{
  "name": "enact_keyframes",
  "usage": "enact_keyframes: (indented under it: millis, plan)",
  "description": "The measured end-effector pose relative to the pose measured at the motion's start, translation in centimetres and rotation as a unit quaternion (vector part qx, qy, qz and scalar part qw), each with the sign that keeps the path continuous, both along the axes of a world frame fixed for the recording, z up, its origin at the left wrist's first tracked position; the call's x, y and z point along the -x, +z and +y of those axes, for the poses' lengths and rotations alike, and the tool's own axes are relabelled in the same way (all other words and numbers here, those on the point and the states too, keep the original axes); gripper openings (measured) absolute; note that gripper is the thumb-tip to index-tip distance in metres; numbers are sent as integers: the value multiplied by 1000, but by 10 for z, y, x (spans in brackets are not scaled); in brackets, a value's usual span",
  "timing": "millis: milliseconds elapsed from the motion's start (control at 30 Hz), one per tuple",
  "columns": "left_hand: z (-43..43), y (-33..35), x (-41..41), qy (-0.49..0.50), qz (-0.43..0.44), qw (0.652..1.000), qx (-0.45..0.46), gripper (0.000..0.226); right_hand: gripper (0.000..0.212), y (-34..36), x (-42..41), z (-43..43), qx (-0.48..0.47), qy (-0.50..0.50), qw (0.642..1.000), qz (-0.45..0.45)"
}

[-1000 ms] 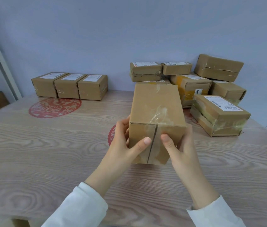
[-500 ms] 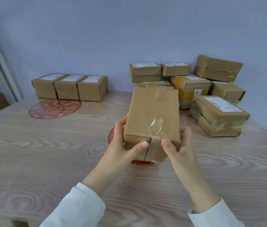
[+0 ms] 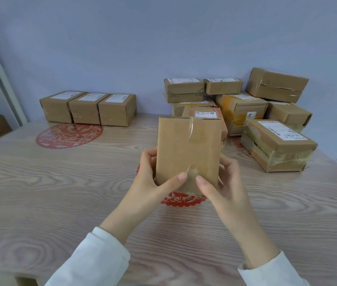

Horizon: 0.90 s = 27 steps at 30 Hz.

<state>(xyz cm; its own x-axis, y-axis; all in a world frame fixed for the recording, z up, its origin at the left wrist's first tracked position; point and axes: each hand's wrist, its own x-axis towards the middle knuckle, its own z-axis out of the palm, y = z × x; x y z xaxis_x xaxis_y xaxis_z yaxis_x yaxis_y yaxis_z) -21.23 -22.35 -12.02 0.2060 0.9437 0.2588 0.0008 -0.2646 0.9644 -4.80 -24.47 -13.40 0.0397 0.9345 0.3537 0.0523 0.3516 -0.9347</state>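
Box (image 3: 188, 149) more upright than a second ago

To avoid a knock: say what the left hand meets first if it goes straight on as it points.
The left hand grips the plain brown cardboard box, so that comes first; past it, probably the labelled brown carton just behind, though depth is unclear.

wall (image 3: 122, 38): plain blue-grey | table (image 3: 60, 203): pale wood grain | white rack (image 3: 8, 96): far left
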Motion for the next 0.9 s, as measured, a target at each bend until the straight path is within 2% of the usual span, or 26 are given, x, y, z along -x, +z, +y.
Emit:
enact_keyframes:
  millis: [200,300,367,533,633,733,800,900]
  plan:
    - [1,-6,5,6,57,998,4,59,80,-3,-1,2,-7,-22,1000,-15]
    - [0,-5,4,-3,67,998,-15,74,71,-4,-1,2,-5,-35,999,-4]
    - [0,-5,2,6,53,998,-25,87,75,-5,0,3,-12,-26,999,-14]
    - [-1,-5,3,-9,40,999,-18,67,82,-5,1,1,-35,-25,999,-21]
    - [1,-7,5,-37,61,997,-35,80,86,-3,0,0,-47,-41,998,-3]
    - [3,-8,4,-40,64,997,-34,82,84,-4,0,0,-52,-59,997,-4]
    - [2,-9,1,-27,68,997,-34,85,79,-6,1,1,-49,-69,996,-7]
    - [2,-15,-3,16,46,998,-33,88,85,-9,2,1,-42,-71,996,-30]
